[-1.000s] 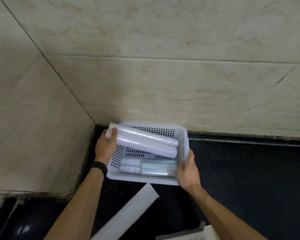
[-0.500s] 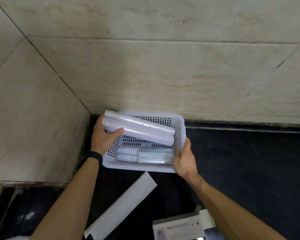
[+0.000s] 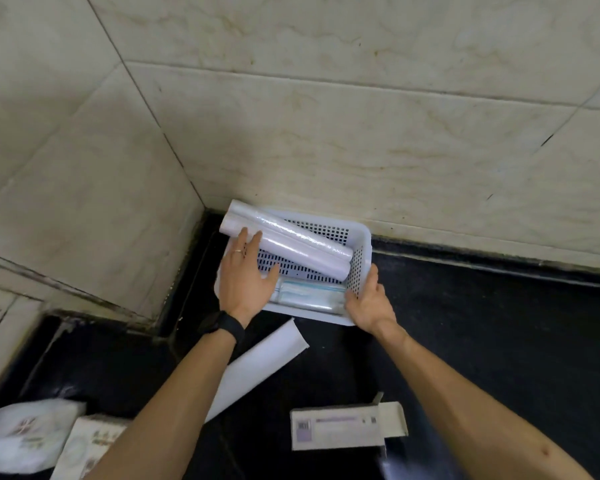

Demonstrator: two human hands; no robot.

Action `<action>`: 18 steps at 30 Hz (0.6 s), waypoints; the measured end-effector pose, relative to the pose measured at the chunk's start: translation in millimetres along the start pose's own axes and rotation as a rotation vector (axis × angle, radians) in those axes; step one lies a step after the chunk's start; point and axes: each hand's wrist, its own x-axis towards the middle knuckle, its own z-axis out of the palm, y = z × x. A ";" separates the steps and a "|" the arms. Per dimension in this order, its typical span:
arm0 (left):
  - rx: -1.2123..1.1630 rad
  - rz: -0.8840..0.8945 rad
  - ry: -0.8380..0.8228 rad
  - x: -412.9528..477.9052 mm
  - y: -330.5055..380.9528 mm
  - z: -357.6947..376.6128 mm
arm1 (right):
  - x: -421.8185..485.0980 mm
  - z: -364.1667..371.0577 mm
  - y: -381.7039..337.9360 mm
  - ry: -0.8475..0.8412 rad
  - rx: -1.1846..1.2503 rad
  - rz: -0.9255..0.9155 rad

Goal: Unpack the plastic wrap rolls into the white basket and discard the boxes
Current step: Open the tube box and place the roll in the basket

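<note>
**Two rolls (image 3: pixel 302 252) in the basket (image 3: pixel 365 237), one open box (image 3: pixel 340 429) to bin**

Nearest, the box lies flat on the black tabletop (image 3: pixel 482 334) with its right end flap open. It is thin card, probably light and easy to crush, so I would take it round the middle. To its left lie two printed packs (image 3: pixel 32 434), too blurred to identify. A curled white sheet (image 3: pixel 257 368), stiff paper or thin card by its look, lies between the forearms, just short of the basket.

The left hand (image 3: pixel 245 282), with a dark band (image 3: pixel 222 327) at the wrist, lies over the basket's left end. Its grip is spread, fingers straight, with the tips at the nearer roll's end. The right hand (image 3: pixel 369 303) holds the near right corner, fingers curled over the rim and thumb up the side wall.

The basket is white perforated plastic, rigid and probably light. It sits in the corner against the wall (image 3: pixel 361 133). A flat clear bag (image 3: pixel 309 296) with blue lines lies along its near side.

The rolls lie side by side on a slant. Their right ends are down inside the basket and their left ends are propped over the far left rim, so they seem too long to lie flat. They are glossy film on a firm cylinder, likely smooth, slippery and apt to roll. A whole-hand hold round the middle should suit them best. Tipping the basket could slide them off.

Beyond, the wall is beige veined tile.
</note>
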 end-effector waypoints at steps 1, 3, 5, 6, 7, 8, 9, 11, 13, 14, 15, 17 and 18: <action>-0.022 0.018 -0.011 -11.7 1.6 1.7 | -2.0 -3.4 3.9 0.012 -0.019 -0.022; -0.049 0.051 -0.032 -37.4 5.0 3.3 | -12.2 -9.4 12.3 0.071 -0.072 -0.108; -0.049 0.063 -0.052 -66.1 9.8 1.2 | -32.0 -14.5 17.9 0.140 -0.086 -0.226; -0.040 0.063 -0.058 -81.2 12.1 -0.3 | -45.0 -16.6 19.8 0.161 -0.068 -0.281; -0.027 0.057 -0.059 -96.6 14.7 -2.2 | -58.9 -18.0 21.2 0.173 -0.045 -0.327; -0.015 0.046 -0.059 -111.5 15.5 -3.9 | -73.2 -18.4 22.6 0.177 -0.026 -0.374; -0.008 0.025 -0.061 -126.2 15.3 -5.2 | -86.8 -17.4 24.3 0.172 -0.012 -0.415; -0.006 -0.048 -0.077 -154.6 11.7 -7.5 | -113.2 -13.8 28.0 0.146 0.019 -0.480; -0.007 -0.107 -0.079 -181.6 6.2 -10.2 | -136.2 -8.7 30.3 0.097 0.059 -0.521; -0.013 -0.134 -0.072 -194.2 3.2 -12.0 | -146.3 -5.2 31.1 0.068 0.065 -0.539; -0.024 -0.163 -0.064 -206.5 -0.4 -14.0 | -155.5 -0.7 31.6 0.041 0.062 -0.559; -0.039 -0.219 -0.046 -229.3 -8.8 -17.8 | -172.2 9.9 32.5 -0.007 0.044 -0.607; -0.034 -0.248 -0.041 -240.2 -12.8 -19.9 | -179.6 15.7 33.0 -0.033 0.034 -0.630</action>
